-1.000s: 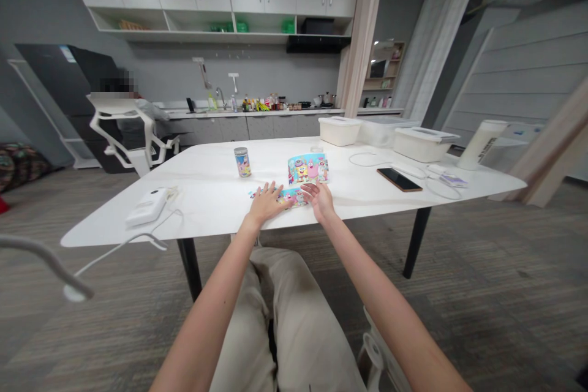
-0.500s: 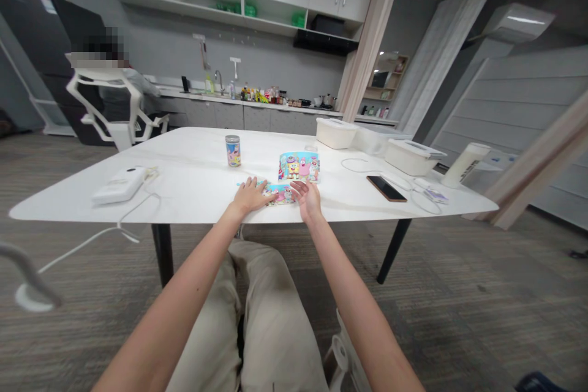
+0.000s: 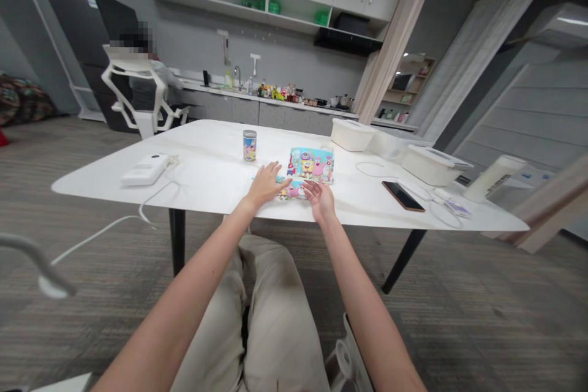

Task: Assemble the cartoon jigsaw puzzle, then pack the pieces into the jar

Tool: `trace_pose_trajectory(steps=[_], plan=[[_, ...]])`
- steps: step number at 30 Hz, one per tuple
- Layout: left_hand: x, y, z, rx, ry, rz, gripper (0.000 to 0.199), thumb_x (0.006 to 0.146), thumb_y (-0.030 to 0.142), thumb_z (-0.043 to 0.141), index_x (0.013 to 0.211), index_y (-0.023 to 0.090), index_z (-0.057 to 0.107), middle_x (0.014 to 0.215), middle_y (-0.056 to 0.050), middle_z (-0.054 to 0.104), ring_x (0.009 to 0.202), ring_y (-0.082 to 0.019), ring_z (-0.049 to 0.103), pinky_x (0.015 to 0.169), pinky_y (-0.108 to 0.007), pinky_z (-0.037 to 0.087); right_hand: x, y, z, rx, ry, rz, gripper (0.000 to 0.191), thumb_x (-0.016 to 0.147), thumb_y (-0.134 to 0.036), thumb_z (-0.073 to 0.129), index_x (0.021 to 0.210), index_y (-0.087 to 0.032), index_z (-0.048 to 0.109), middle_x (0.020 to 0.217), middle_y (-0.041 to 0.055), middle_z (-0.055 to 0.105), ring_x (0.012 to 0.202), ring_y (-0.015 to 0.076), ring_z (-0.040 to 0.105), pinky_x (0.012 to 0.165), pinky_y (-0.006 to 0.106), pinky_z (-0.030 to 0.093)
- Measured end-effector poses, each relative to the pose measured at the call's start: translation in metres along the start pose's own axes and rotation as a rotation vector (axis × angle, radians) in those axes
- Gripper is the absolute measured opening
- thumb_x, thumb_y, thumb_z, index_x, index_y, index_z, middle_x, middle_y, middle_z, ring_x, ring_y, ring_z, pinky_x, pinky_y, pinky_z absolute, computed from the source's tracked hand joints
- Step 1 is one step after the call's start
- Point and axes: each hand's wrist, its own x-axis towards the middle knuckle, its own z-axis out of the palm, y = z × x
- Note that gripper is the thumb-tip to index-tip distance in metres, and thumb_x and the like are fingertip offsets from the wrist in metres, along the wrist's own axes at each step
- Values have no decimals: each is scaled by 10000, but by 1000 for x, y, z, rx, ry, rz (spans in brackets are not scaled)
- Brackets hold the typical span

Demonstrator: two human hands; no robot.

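Observation:
On the white table (image 3: 215,187) in front of me lies a lower cartoon picture (image 3: 294,190), partly hidden by both hands; I cannot make out whether it is one sheet or pieces. My left hand (image 3: 267,185) rests over its left part, palm down with the fingers stretched. At its right end is my right hand (image 3: 322,201), turned sideways, fingers loosely extended and nothing visible in them. Just beyond, a larger cartoon picture (image 3: 312,165) with a light blue background faces me. A small cartoon-printed can (image 3: 250,147) with a grey lid stands upright, back left of my left hand.
To the left are a white box-shaped device (image 3: 146,171) and a cable. On the right lie a phone (image 3: 403,196), more cable and a tilted white bottle (image 3: 495,179). Lidded white boxes (image 3: 353,136) stand at the back right. A person sits on a white chair (image 3: 138,92) beyond.
The camera view has turned and tilted slightly, so the table appears shifted right. Both hands stay at the lower picture with little change in pose.

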Motion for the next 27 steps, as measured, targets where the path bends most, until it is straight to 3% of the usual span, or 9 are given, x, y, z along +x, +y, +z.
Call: trace_pose_trajectory(steps=[4, 8, 12, 14, 16, 18, 20, 23, 27], plan=[[8, -6, 1, -611, -56, -43, 539, 837, 563, 524, 1135, 121, 604, 1130, -138, 684, 1042, -247, 642, 951, -394, 488, -3, -2, 3, -78, -27, 29, 184, 920, -154, 429, 751, -204, 482, 625, -26, 682, 615, 122, 693, 530, 196, 516], [9, -4, 5, -919, -97, -62, 557, 772, 554, 632, 1118, 121, 579, 1017, -122, 716, 903, -224, 674, 831, -375, 537, -2, 0, 3, -171, -43, 25, 160, 906, -166, 464, 752, -209, 471, 609, -35, 654, 602, 134, 685, 503, 199, 504], [2, 3, 1, -686, 73, -70, 370, 861, 429, 585, 1103, 149, 564, 1045, -101, 695, 935, -211, 646, 848, -356, 514, 4, 9, 0, -243, -9, -59, 30, 867, -177, 517, 855, -204, 508, 767, -7, 673, 673, 130, 683, 541, 204, 526], [-2, 7, -3, -439, 182, -66, 229, 914, 339, 517, 1057, 165, 561, 1044, -95, 670, 960, -210, 617, 869, -349, 493, 6, 15, -3, -281, 64, -154, 211, 823, -189, 570, 1020, -222, 502, 961, 8, 666, 762, 120, 680, 607, 212, 547], [-5, 12, -6, -224, 218, -20, 150, 941, 262, 458, 1016, 174, 555, 1045, -101, 636, 982, -214, 589, 888, -349, 473, 5, 18, -6, -377, 101, -260, 482, 774, -211, 620, 1215, -255, 432, 1174, 46, 599, 897, 130, 662, 686, 238, 559], [-7, 17, -8, -86, 205, 58, 154, 954, 214, 413, 1007, 179, 553, 1055, -105, 605, 1000, -214, 570, 907, -346, 457, 2, 18, -7, -535, 80, -389, 687, 742, -220, 639, 1355, -267, 334, 1335, 105, 485, 1060, 166, 611, 778, 282, 555], [-8, 21, -8, -13, 166, 135, 186, 962, 192, 381, 1019, 183, 558, 1057, -98, 591, 997, -208, 568, 916, -340, 451, -5, 15, -6, -731, 31, -548, 760, 739, -204, 613, 1420, -267, 282, 1417, 140, 383, 1197, 207, 532, 883, 342, 528], [-9, 22, -6, 4, 70, 221, 227, 972, 189, 354, 1039, 181, 570, 1060, -89, 591, 979, -194, 583, 893, -318, 463, -16, 12, 0, -1028, -84, -752, 687, 766, -161, 536, 1415, -262, 337, 1448, 130, 339, 1331, 233, 402, 1041, 422, 428], [-12, 20, -3, -29, -33, 207, 279, 983, 206, 318, 1078, 162, 577, 1039, -95, 627, 945, -196, 618, 848, -308, 476, -21, 16, 2, -1223, -211, -840, 547, 795, -141, 486, 1337, -200, 440, 1440, 137, 358, 1386, 238, 319, 1156, 451, 285]])
